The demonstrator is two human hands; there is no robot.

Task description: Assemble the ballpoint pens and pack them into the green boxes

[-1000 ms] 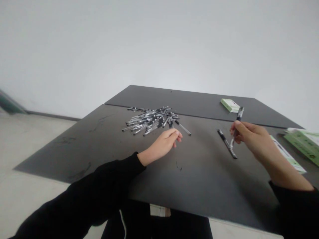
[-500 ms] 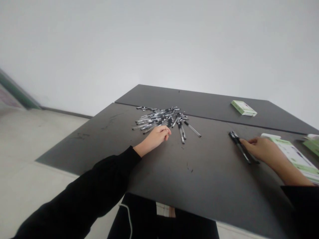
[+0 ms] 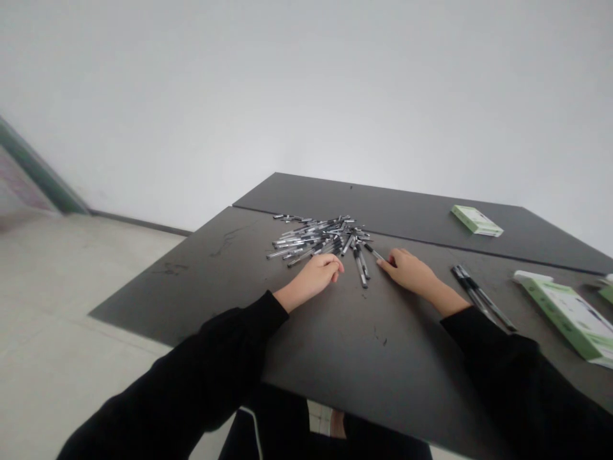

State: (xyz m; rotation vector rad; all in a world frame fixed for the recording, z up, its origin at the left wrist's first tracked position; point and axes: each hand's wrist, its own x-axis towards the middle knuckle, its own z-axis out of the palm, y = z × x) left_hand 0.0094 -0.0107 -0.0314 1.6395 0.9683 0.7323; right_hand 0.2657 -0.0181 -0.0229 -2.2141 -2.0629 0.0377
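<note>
Right hand (image 3: 408, 269) had swung left from pen pair (image 3: 486, 296) to single pen (image 3: 374, 252) at pile's right edge; fingertips touching, grip unclear. Left hand (image 3: 316, 276) curled, contents hidden, near pen pile (image 3: 306, 240) on tabletop (image 3: 335, 351). Step: apparently picking; next move called for firm pinch.

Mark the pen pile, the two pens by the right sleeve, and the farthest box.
Pen pile (image 3: 313, 237): head view, middle of heap.
Two pens (image 3: 491, 302): head view, right-hand pen's shaft.
Farthest box (image 3: 477, 220): head view, top face.
</note>
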